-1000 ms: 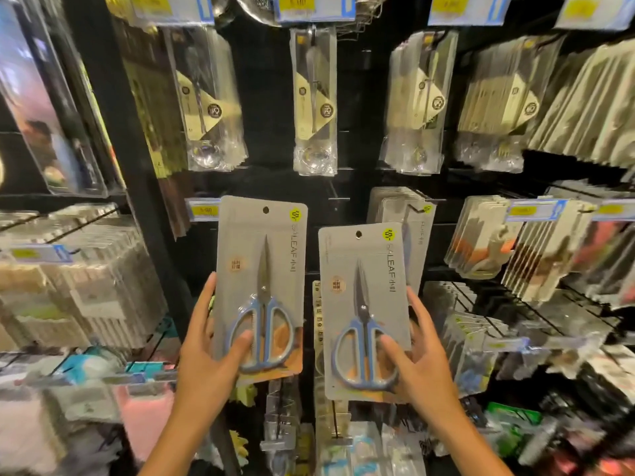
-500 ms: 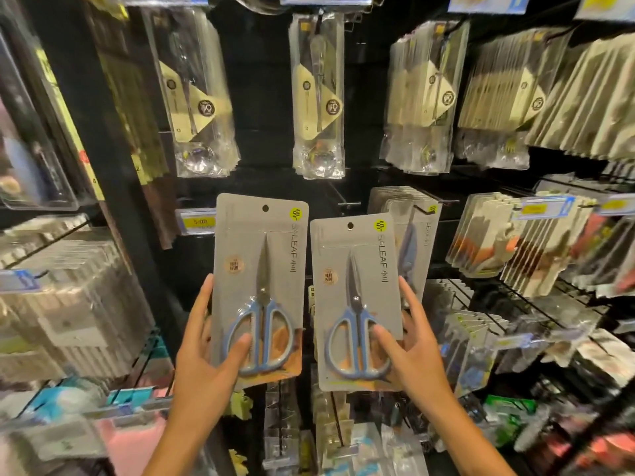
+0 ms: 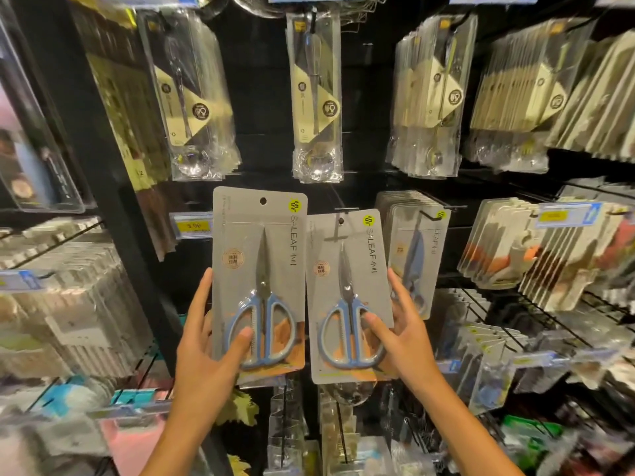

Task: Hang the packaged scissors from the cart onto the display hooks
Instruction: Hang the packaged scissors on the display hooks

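I hold two grey cards, each with blue-handled scissors, in front of a black display wall. My left hand (image 3: 206, 341) grips the left scissors pack (image 3: 259, 280) at its lower edge, thumb on the handles. My right hand (image 3: 400, 341) grips the right scissors pack (image 3: 347, 293) the same way. The right pack's hanging hole sits at the tip of a black display hook (image 3: 343, 211); I cannot tell whether the hook is through it. More of the same scissors packs (image 3: 417, 249) hang on a hook just to the right.
Clear packs of spoons (image 3: 314, 97) hang in rows above. A yellow price tag (image 3: 192, 225) sits left of the held packs. Racks of other packaged goods (image 3: 536, 249) fill the right side, and boxed items (image 3: 68, 297) fill the left shelves.
Both hands have raised the packs a little toward the wall. The right pack has moved up and back until its hole reaches the hook's tip.
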`<move>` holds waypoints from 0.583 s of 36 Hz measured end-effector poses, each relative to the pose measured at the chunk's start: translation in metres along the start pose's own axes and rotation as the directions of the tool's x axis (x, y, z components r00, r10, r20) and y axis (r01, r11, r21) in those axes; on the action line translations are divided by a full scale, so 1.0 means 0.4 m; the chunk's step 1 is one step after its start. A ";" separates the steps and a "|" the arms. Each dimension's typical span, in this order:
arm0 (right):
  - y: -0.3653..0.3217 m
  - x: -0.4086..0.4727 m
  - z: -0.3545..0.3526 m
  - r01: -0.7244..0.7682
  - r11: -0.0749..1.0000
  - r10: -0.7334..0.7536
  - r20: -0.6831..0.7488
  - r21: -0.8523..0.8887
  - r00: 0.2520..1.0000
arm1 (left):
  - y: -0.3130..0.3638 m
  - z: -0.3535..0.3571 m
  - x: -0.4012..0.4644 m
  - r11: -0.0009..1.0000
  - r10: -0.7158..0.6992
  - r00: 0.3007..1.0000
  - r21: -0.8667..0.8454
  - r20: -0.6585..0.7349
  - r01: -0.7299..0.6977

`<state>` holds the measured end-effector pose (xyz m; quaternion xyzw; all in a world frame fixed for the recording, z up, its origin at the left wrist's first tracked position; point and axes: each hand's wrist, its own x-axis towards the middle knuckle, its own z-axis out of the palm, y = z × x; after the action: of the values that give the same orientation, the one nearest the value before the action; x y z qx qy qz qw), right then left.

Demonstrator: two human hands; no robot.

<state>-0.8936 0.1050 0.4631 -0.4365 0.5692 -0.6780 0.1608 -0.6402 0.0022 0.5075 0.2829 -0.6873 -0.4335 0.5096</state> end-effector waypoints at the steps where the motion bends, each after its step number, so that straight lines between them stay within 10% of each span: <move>1: 0.004 0.004 0.000 -0.005 1.000 0.005 0.005 0.001 1.000 | 0.001 0.003 0.002 1.000 0.003 1.000 -0.001 0.003 -0.003; 21: 0.138 0.161 0.041 0.043 0.920 -0.061 -0.035 -0.388 0.997 | -0.015 0.023 0.084 0.996 0.088 0.996 -0.019 -0.031 -0.089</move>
<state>-0.9331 0.0321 0.4387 -0.4586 0.6838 -0.5662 0.0399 -0.6598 -0.0258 0.5167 0.2535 -0.6871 -0.4132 0.5413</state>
